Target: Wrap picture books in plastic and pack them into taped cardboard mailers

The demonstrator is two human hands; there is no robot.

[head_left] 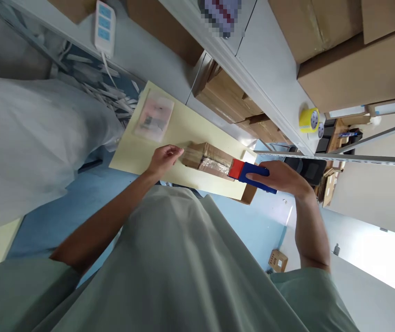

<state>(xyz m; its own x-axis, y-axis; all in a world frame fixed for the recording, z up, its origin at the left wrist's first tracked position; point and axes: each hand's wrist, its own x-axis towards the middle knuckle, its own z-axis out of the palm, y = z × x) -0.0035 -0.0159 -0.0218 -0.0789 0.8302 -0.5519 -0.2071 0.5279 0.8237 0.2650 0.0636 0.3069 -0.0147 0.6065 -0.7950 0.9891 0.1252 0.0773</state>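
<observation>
On a pale yellow work table lies a long brown cardboard box [193, 154], with shiny clear tape [214, 165] along its near side. My right hand [275, 175] grips a blue and red tape dispenser [253, 174] by its blue body. The dispenser's red, toothed end is at the right end of the box; whether it presses on the cardboard I cannot tell. Beside the box's left end is my left hand [164, 160], its fingers curled in and the tips together. Anything between those fingertips is too small to make out.
The yellow table [128, 154] carries a clear plastic packet [155, 115]. Behind it stand cardboard boxes [232, 94] under a white shelf [270, 69] with a yellow tape roll [308, 120]. A large white bag [38, 147] bulges at left. A power strip [104, 28] lies at upper left.
</observation>
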